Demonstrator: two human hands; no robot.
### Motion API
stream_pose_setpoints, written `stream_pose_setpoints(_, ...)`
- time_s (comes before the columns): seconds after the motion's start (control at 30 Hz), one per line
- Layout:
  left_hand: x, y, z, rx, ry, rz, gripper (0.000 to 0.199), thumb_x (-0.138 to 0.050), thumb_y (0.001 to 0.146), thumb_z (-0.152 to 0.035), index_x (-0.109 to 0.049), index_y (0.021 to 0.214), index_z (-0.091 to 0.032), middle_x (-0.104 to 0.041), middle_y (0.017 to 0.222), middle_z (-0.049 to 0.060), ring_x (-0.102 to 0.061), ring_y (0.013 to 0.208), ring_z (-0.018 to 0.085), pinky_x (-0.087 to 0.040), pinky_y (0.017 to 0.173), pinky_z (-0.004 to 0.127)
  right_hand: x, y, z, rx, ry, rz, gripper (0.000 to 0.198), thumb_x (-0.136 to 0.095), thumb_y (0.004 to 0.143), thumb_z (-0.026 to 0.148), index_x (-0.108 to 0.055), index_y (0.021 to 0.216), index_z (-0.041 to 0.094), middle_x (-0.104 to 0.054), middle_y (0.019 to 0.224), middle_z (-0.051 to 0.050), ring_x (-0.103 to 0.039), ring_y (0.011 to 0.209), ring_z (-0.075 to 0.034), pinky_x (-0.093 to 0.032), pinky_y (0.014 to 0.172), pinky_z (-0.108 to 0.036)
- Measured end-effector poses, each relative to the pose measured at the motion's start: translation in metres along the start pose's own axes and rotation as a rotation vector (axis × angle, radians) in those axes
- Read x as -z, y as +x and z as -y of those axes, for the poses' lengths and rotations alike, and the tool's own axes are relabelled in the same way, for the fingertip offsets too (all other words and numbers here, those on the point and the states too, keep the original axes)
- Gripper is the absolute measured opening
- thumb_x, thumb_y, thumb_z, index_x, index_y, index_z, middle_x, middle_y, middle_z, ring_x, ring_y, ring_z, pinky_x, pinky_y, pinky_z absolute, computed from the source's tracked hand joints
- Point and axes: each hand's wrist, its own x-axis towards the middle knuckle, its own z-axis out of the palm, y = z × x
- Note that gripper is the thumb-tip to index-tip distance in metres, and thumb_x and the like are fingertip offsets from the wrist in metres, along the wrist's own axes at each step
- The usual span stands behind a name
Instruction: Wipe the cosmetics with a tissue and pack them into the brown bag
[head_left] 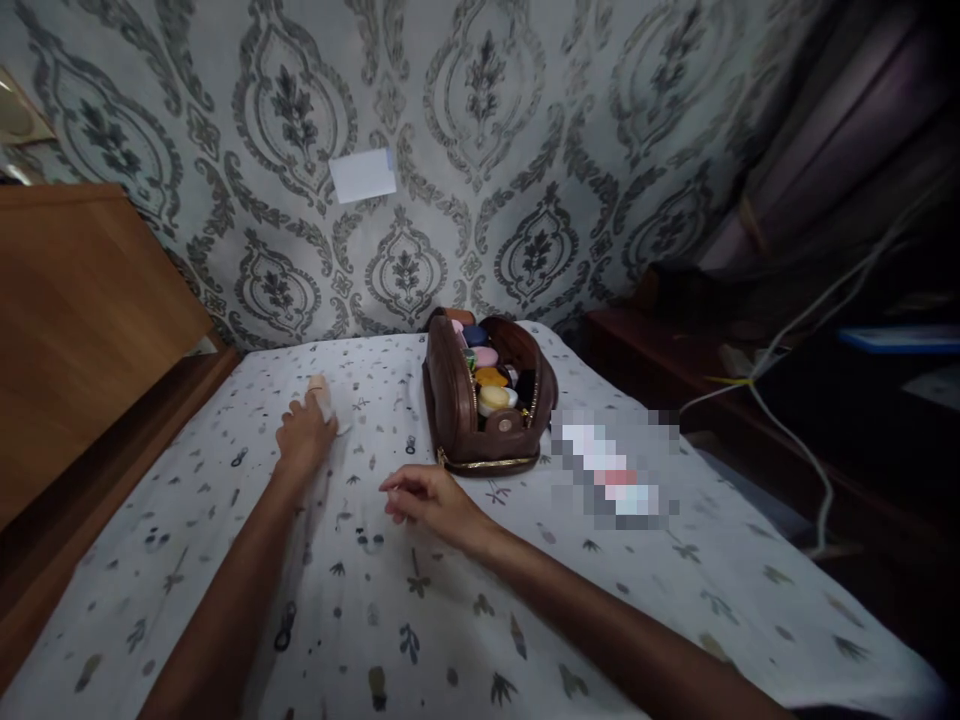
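My left hand point(304, 437) is closed around a pale beige, tube-like item point(318, 387) with a rounded end, at the left part of the patterned white sheet point(360, 640). Something whitish shows beside its fingers; what it is I cannot make out. Loosely bent, my right hand point(424, 500) hovers over the middle of the sheet, with no object visible in its fingers. Just beyond it stands a brown cosmetic bag point(456, 425), unzipped at the top. Inside are several round containers, among them a yellow one point(493, 400), a pink one point(486, 357) and a dark blue one point(475, 336).
A blurred-out, pixelated item point(611, 470) lies right of the bag. Wooden furniture point(90, 330) borders the sheet on the left. White cables point(821, 480) hang at the right, by a dark red surface point(630, 345). Behind is a patterned wall point(480, 200) with a white card point(363, 176).
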Motion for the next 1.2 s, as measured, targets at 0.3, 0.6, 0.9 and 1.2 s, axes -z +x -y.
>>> stream_pose_setpoints(0.3,0.012,0.0,0.029,0.042,-0.332,0.168,0.075,-0.056,0.081,-0.048,-0.037,0.142,-0.008,-0.068,0.116,0.023,-0.067,0.108,0.038,-0.052,0.083,0.042,-0.028,0.008,-0.019,-0.102,0.545,-0.114,0.062,-0.088,0.061,0.048,-0.063,0.112,0.023,-0.067,0.094,-0.001,-0.069,0.085,-0.015,-0.05,0.082,-0.032)
stream_pose_setpoints(0.6,0.018,-0.109,-0.001,-0.247,-0.835,0.236,0.073,-0.055,0.083,-0.055,-0.038,0.143,-0.017,-0.07,0.094,0.006,-0.067,0.067,0.022,-0.055,0.067,0.037,-0.037,0.015,-0.03,-0.203,0.81,-0.095,0.051,-0.063,0.087,0.061,-0.055,0.126,0.029,-0.071,0.1,-0.001,-0.07,0.074,-0.018,-0.055,0.072,-0.035)
stream_pose_setpoints(0.9,0.004,-0.123,-0.02,-0.411,-0.679,-0.163,0.07,-0.046,0.091,-0.052,-0.035,0.148,-0.013,-0.051,0.14,0.021,-0.047,0.135,0.035,-0.042,0.109,0.051,-0.043,-0.003,-0.023,-0.275,0.674,0.031,0.067,-0.047,0.086,0.078,-0.061,0.12,0.023,-0.071,0.089,-0.005,-0.069,0.075,-0.021,-0.056,0.069,-0.037)
stream_pose_setpoints(1.2,0.03,-0.087,-0.011,-0.112,-1.162,-0.006,0.036,-0.057,0.083,-0.055,-0.061,0.084,-0.019,-0.061,0.077,0.001,-0.059,0.074,0.018,-0.05,0.066,0.028,-0.04,-0.024,-0.008,-0.169,0.434,0.217,0.064,-0.096,0.049,0.042,-0.064,0.1,0.019,-0.06,0.082,0.004,-0.056,0.072,-0.01,-0.046,0.069,-0.023)
